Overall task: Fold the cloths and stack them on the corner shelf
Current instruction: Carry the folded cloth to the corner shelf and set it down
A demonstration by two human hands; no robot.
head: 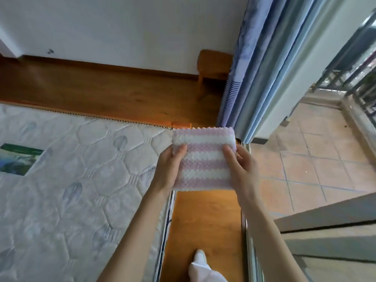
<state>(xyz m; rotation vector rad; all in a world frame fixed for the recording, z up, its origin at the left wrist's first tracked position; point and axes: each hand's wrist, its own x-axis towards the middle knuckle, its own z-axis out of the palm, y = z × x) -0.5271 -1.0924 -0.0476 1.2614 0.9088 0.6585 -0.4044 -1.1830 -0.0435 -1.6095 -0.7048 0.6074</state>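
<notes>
cloth: you hold the folded cloth [203,159] in the air between both hands, above the wood floor [205,220] beside the mattress [71,180]
hands: left hand [168,169] and right hand [238,169] each pinch a side edge
texture: pink-white stripes, fluffy, zigzag top edge, nearly square
shelf: small wooden corner shelf [213,64] lies ahead, beyond the cloth, by the blue curtain [254,78]
nearer hand: right, my guess

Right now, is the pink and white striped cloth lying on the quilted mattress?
No, the pink and white striped cloth is held in the air by the left hand and right hand, beside the quilted mattress.
</notes>
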